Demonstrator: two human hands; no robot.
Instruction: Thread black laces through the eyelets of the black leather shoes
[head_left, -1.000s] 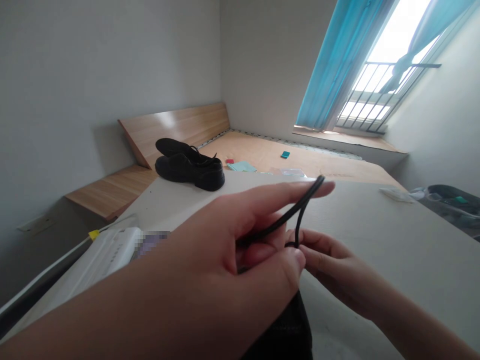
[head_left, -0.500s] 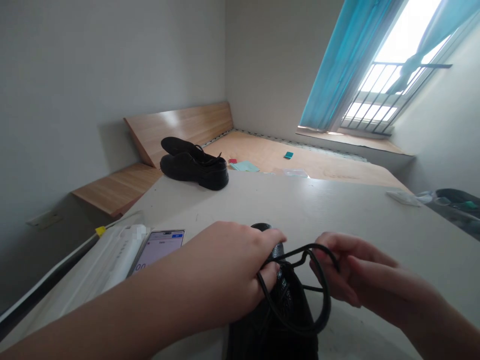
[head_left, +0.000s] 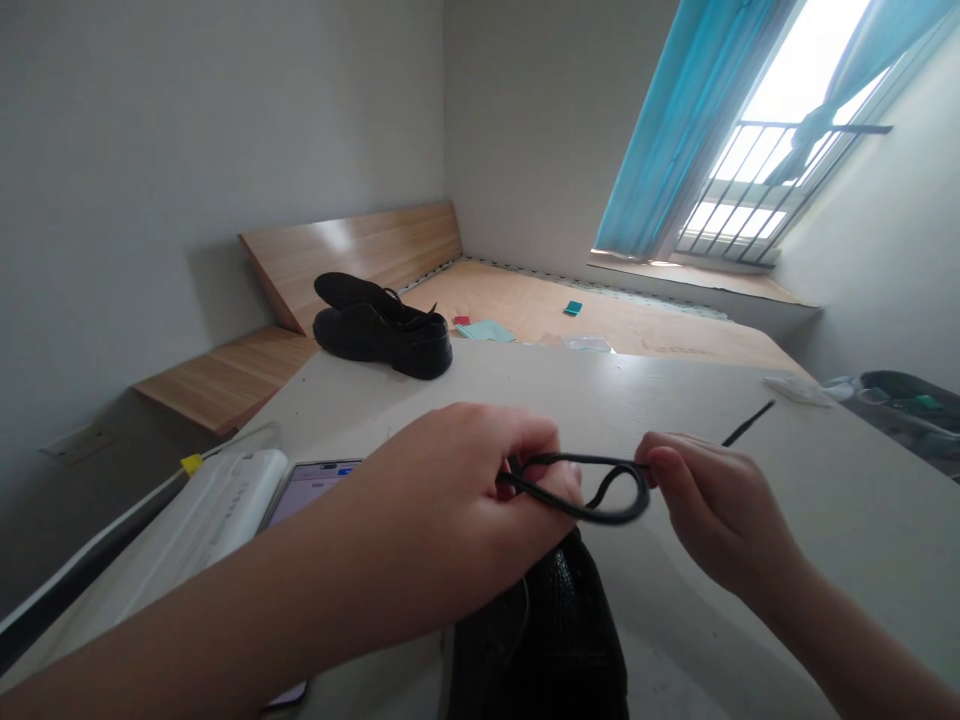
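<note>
A black leather shoe (head_left: 551, 630) stands on the white table right in front of me, partly covered by my left arm. My left hand (head_left: 487, 480) is above its upper end, fingers closed on the black shoelace (head_left: 622, 518), which forms a loop to the right. To the right of the shoe, my right hand (head_left: 712, 500) pinches the lace between thumb and index finger. The lace runs taut between both hands, and its tip sticks out beyond my right hand. The eyelets are hidden behind my left hand.
Another pair of black shoes (head_left: 382, 330) is at the table's far left corner. A phone (head_left: 319, 478) and a white plastic case (head_left: 217, 520) lie left of my forearm. Beyond the table (head_left: 675, 390) is a wooden bed board (head_left: 652, 325) with small cards.
Both hands have lifted a little. My right fingers have closed on the lace and drawn it to the right, so the wide loop has become smaller and flatter.
</note>
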